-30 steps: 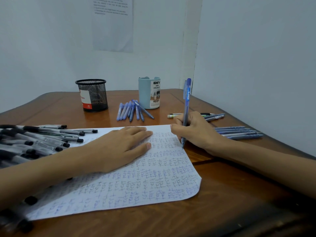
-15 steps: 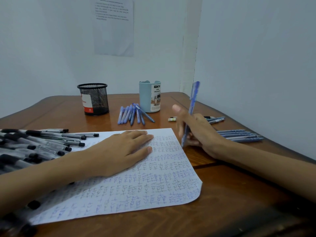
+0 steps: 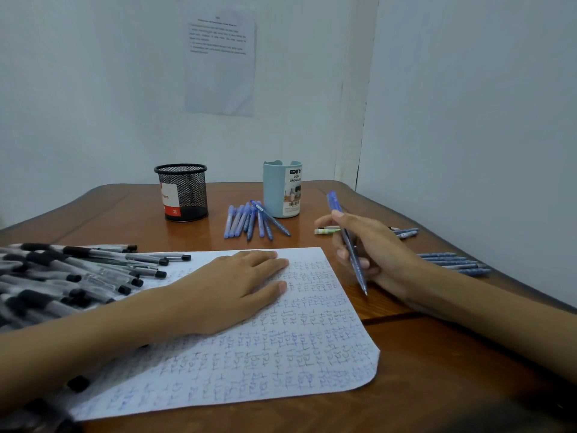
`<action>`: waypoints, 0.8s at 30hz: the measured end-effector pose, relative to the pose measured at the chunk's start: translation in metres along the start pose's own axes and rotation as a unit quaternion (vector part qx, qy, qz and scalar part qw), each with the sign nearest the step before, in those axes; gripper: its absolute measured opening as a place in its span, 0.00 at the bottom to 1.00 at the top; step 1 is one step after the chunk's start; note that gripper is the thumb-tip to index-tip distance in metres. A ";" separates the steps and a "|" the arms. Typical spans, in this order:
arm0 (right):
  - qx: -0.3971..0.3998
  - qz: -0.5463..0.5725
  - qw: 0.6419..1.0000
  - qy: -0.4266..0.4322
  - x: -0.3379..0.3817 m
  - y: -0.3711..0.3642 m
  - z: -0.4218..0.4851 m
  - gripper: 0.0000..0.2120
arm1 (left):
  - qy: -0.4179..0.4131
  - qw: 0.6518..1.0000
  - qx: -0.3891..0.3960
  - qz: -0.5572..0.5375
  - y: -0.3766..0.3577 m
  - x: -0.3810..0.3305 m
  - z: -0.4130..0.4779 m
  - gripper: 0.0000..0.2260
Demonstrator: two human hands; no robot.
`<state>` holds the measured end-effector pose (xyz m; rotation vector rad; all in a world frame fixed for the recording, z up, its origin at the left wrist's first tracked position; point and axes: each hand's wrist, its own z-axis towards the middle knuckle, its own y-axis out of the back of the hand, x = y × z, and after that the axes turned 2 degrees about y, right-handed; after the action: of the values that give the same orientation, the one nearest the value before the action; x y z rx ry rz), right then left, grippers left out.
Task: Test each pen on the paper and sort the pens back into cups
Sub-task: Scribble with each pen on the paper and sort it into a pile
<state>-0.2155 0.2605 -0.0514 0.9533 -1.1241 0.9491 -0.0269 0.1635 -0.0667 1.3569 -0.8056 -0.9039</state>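
Right hand gripping blue pen, tip just beside paper

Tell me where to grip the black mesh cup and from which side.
Wrap the side wall of the black mesh cup mid-height, coming from the near side: it stands upright, round, handleless, with bare table in front.

The wooden table shines glossy and smooth, under matt paper. The black cup is wire mesh, the blue cup probably smooth plastic.
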 end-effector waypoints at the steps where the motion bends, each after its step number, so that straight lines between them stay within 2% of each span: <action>1: 0.003 0.004 1.000 -0.001 0.000 0.001 0.000 0.15 | 0.000 1.000 0.000 0.000 0.000 0.000 0.000 0.25; 9: 0.036 0.036 0.998 -0.023 -0.001 0.000 0.003 0.20 | 0.002 1.000 0.006 0.003 0.002 -0.002 -0.001 0.25; 17: 0.097 0.062 0.993 -0.025 -0.002 0.002 0.006 0.21 | 0.002 1.000 -0.001 -0.002 0.001 -0.001 -0.001 0.25; 24: 0.089 0.012 0.996 0.007 0.000 0.000 0.002 0.22 | 0.001 1.000 -0.001 -0.003 0.000 -0.001 -0.001 0.25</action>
<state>-0.2159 0.2582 -0.0508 1.0773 -1.0532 1.0887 -0.0262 0.1651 -0.0664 1.3591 -0.8001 -0.9068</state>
